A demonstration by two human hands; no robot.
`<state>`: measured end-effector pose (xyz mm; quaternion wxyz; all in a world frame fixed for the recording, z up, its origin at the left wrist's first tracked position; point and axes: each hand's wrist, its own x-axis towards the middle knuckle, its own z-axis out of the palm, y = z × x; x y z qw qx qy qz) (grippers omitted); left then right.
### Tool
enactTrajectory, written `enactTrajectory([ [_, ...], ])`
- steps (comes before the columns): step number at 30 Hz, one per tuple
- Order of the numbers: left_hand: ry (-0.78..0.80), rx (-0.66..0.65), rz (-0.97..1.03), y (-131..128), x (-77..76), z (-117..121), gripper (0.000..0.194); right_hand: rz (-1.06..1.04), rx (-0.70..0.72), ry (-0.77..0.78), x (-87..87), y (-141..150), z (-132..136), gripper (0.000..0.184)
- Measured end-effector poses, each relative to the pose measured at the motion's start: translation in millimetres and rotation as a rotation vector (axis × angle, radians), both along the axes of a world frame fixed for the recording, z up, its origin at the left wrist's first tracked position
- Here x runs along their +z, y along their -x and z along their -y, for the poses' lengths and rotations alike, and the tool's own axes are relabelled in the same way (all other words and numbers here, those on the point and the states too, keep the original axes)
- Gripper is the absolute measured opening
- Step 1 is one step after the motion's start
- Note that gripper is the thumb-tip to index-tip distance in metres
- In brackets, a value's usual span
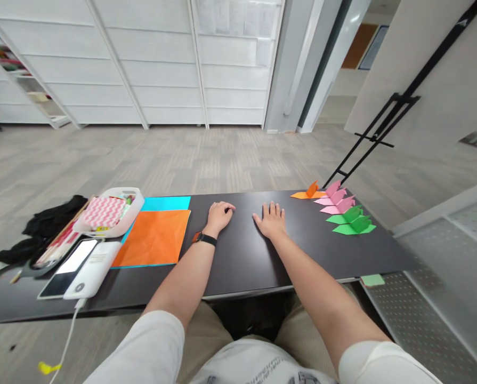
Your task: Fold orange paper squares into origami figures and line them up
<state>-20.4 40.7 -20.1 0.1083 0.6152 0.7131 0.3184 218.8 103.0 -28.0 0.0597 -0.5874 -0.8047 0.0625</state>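
My left hand, with a dark watch on its wrist, rests on the dark table with fingers loosely curled and nothing visible in them. To its left lies a stack of orange paper over blue paper. My right hand lies flat on the tabletop, fingers spread, holding nothing. Folded paper figures stand in a row further right: an orange one at the back, then pink ones, then green ones nearest me.
At the left are a white basket with a pink zigzag-patterned packet, a phone, a white power bank with a cable, and black cloth. A black stand rises beyond the right end. A green slip sits by the front edge.
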Motion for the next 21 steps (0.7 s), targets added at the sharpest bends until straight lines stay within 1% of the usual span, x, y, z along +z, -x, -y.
enactTrajectory([
  [4,0.003,-0.019,0.013,-3,-0.2,5,0.023,-0.022,-0.017,-0.004,1.1,0,1,0.084],
  [8,0.081,-0.062,0.07,-11,7.2,19,0.022,-0.055,-0.012,-0.03,1.4,-1,3,0.081],
  [11,0.158,-0.152,0.171,-12,15.2,45,0.032,-0.059,-0.012,-0.032,1.5,-1,4,0.08],
  [12,0.154,-0.185,0.198,-10,17.7,56,0.035,-0.059,-0.014,-0.031,1.5,-2,3,0.079],
  [14,0.061,-0.208,0.198,-1,21.7,82,0.035,-0.061,-0.009,-0.045,1.1,-2,3,0.079],
  [16,-0.064,-0.155,0.128,14,24.7,109,0.031,-0.062,-0.011,-0.051,0.1,-3,2,0.079],
  [18,-0.128,-0.037,0.019,34,26.4,135,0.029,-0.06,0.0,-0.058,-1.6,-3,1,0.079],
  [19,-0.126,0.044,-0.039,44,26.8,148,0.03,-0.062,0.002,-0.07,-2.7,-3,0,0.079],
  [21,-0.071,0.226,-0.153,62,26.0,172,0.035,-0.068,0.008,-0.083,-4.8,-4,-1,0.079],
])
